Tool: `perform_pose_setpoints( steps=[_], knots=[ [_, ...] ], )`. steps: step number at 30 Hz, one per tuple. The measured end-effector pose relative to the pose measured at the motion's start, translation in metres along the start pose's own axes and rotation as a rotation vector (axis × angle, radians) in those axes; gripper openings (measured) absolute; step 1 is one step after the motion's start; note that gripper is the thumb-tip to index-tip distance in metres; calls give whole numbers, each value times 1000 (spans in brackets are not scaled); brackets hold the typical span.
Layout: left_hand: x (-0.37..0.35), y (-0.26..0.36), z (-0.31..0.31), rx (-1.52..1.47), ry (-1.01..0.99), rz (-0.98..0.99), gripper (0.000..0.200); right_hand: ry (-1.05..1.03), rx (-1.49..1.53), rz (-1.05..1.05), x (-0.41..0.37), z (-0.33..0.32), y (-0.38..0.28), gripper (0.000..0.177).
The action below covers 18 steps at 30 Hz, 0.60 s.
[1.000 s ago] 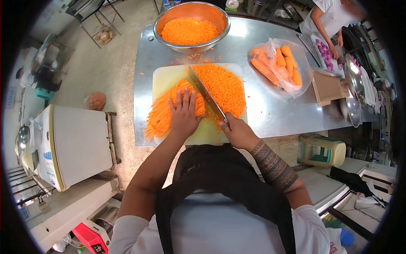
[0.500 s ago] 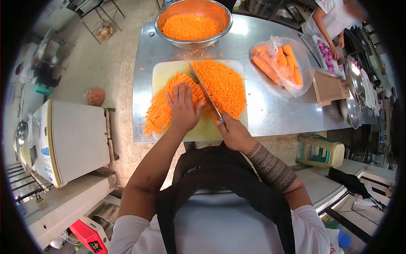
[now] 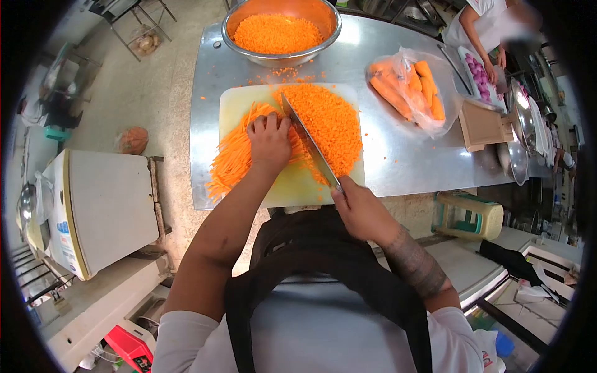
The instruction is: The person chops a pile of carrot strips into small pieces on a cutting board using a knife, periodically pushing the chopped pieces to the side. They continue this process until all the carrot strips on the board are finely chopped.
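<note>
Left grip [image 3: 268, 142] presses down, fingers curled; right grip [image 3: 362, 210] is clenched tight.

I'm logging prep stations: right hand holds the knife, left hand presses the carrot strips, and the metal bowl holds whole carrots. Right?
One error: the head view shows the metal bowl holding diced carrot, not whole ones. The right hand holds the knife; the left hand presses the carrot strips.

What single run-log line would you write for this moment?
left hand: pressed on carrot strips | right hand: grips knife, blade over cutting board | diced carrot: heaped beside blade
</note>
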<state>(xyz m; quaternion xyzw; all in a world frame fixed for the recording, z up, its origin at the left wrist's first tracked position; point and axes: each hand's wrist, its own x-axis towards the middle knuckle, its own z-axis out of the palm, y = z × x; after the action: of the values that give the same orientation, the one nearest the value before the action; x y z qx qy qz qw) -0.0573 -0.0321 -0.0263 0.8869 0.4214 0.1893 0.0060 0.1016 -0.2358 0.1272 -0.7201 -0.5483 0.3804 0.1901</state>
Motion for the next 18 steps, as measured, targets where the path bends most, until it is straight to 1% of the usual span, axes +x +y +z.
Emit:
perform_pose_setpoints(
  steps=[2,4,6,8,9,11,12,14,15,18],
  knots=[
    [0,3,-5,-6,8,4,38,12,-40,-1,42,33,26,29],
    [2,3,0,-7,39,13,36,9,-59,-11,56,28,13,30],
    [-2,-1,1,1,58,19,35,-19,-40,-8,41,5,-6,32],
    [0,0,5,0,85,19,34,-18,-23,6,18,-6,-21,33],
    [1,0,4,-5,68,9,34,-21,-17,14,10,-7,-23,34],
    [0,2,-1,-15,22,-5,35,-20,-49,29,41,34,11,33],
    [-2,3,0,-13,16,-3,35,-15,-65,30,55,40,8,33],
    [0,1,1,3,15,-6,35,17,-34,-4,58,29,7,33],
    [-2,-1,0,-3,27,0,34,25,-9,-14,53,20,-3,33],
    [1,-1,2,-22,51,5,32,-28,10,45,15,-5,-36,34]
  ],
)
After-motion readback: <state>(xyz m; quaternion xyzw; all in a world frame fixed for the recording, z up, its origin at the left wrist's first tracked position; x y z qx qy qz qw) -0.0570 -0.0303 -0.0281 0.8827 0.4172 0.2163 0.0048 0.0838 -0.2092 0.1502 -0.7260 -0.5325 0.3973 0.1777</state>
